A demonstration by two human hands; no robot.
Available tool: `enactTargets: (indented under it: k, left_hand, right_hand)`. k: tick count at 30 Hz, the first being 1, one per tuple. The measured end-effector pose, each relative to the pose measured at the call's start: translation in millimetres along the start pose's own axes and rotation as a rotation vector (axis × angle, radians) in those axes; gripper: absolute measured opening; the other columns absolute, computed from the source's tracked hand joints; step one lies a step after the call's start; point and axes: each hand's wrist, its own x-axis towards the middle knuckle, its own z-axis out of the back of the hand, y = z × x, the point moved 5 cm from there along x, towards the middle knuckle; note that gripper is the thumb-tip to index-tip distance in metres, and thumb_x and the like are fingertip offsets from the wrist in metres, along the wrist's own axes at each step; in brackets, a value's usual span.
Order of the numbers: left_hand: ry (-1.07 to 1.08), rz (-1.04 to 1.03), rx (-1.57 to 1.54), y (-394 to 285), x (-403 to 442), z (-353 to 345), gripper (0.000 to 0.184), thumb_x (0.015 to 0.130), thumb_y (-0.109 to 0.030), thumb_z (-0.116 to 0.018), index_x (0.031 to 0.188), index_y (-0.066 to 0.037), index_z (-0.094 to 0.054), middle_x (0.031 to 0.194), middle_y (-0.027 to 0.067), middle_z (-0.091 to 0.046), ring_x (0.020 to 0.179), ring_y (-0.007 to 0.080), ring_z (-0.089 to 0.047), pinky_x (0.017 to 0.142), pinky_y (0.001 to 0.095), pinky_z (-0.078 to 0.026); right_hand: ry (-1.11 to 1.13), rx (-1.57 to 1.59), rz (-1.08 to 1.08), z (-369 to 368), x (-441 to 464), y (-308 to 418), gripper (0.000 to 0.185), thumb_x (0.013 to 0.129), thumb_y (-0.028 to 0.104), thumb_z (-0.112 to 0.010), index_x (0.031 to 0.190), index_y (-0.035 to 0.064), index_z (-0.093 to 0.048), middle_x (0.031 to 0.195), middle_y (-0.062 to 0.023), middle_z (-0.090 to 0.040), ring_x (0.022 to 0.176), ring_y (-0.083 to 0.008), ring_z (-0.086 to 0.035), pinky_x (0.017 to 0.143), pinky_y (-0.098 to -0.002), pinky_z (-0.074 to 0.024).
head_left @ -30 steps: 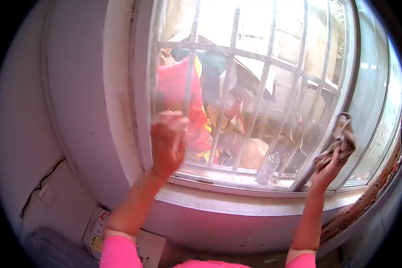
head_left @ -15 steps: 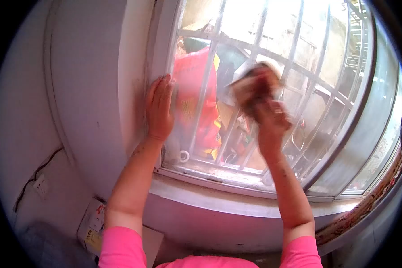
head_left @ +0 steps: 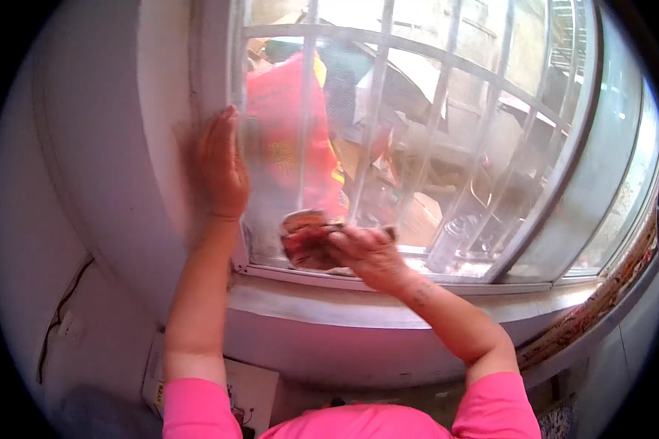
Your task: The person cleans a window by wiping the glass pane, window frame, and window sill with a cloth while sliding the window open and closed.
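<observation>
Cloth (head_left: 307, 245), down from mid-pane half a second ago, covers the window pane's (head_left: 274, 194) lower part at centre frame, bunched in a person's right hand (head_left: 377, 257); the left hand (head_left: 225, 172), fingers straight and together, lies by the window frame (head_left: 214, 62), left of centre

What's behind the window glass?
Behind the window glass are metal bars, a big red bag-like thing and jumbled clutter. The cloth and right hand cover a low patch, so I can't see what's behind them.
</observation>
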Motion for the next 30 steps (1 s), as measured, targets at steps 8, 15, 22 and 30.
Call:
enactTargets:
  k: [8,15,22,30]
  left_hand:
    - [0.033,-0.004,0.123,-2.7,0.3,-0.2,0.031,0.092,0.002,-0.042,0.121,-0.002,-0.052,0.121,0.0129,-0.057,0.116,0.0309,-0.05,0.099,0.0416,-0.038]
    - [0.032,0.004,0.136,-4.6,1.5,-1.4,0.032,0.089,0.003,-0.044,0.118,-0.003,-0.053,0.121,0.0119,-0.058,0.115,0.0313,-0.051,0.099,0.0425,-0.037]
    - [0.063,-0.001,0.115,-2.2,-3.3,1.3,0.038,0.082,0.006,-0.043,0.116,-0.004,-0.055,0.123,0.0103,-0.056,0.119,0.0316,-0.048,0.1,0.0421,-0.035]
    - [0.033,-0.004,0.066,6.6,-8.7,-2.3,0.037,0.083,0.001,-0.043,0.117,-0.004,-0.056,0.125,0.0105,-0.054,0.119,0.0321,-0.047,0.102,0.0426,-0.034]
  right_hand:
    - [0.016,-0.351,-0.367,116.2,-242.0,-131.2,0.025,0.08,0.01,-0.066,0.104,0.0145,-0.066,0.12,-0.0026,-0.052,0.112,-0.0245,-0.048,0.092,-0.0365,-0.0426]
    - [0.234,-0.323,-0.124,107.7,-227.2,-110.6,0.032,0.078,0.009,-0.065,0.109,0.0182,-0.065,0.116,-0.0023,-0.053,0.114,-0.0245,-0.045,0.089,-0.0379,-0.0427]
    - [0.032,-0.16,-0.023,-1.2,-51.9,1.2,0.042,0.079,0.021,-0.064,0.121,0.0159,-0.058,0.121,-0.0002,-0.048,0.113,-0.0194,-0.042,0.081,-0.0361,-0.036]
    - [-0.033,-0.235,0.062,-87.8,73.9,101.0,0.037,0.079,0.021,-0.052,0.116,0.0244,-0.057,0.112,-0.0001,-0.047,0.108,-0.019,-0.041,0.08,-0.0308,-0.0352]
